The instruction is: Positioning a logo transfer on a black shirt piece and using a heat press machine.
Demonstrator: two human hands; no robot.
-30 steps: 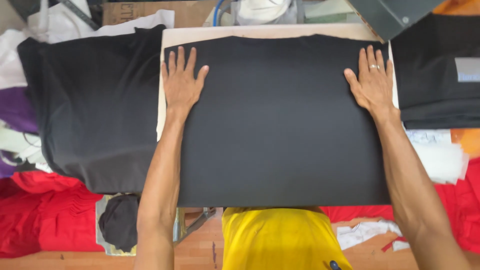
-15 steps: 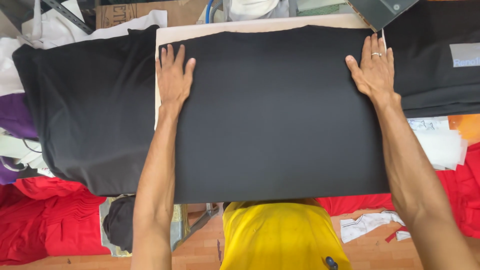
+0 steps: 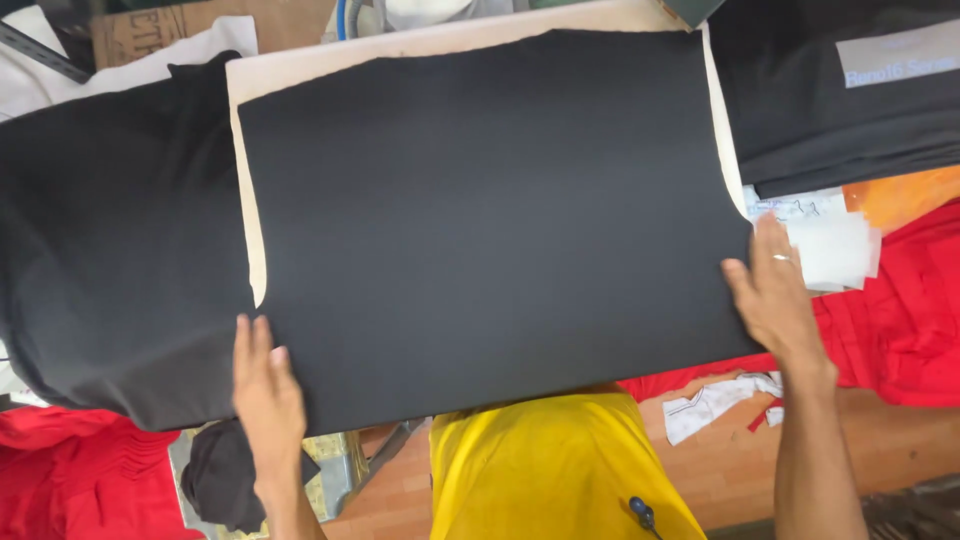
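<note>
Head view: left hand [image 3: 265, 385] and right hand [image 3: 772, 295], fingers extended, rest flat on smoothed black fabric [image 3: 490, 220] over cream board [image 3: 245, 160]; near corners remain.

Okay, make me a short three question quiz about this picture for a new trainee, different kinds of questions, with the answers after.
1. True or false: the left hand rests at the near left corner of the flat black fabric panel.
2. Which hand wears a ring? A) left B) right
3. Fill in: the cloth piled at the far right is coloured ____.

Key: 1 true; 2 B; 3 red.
</note>
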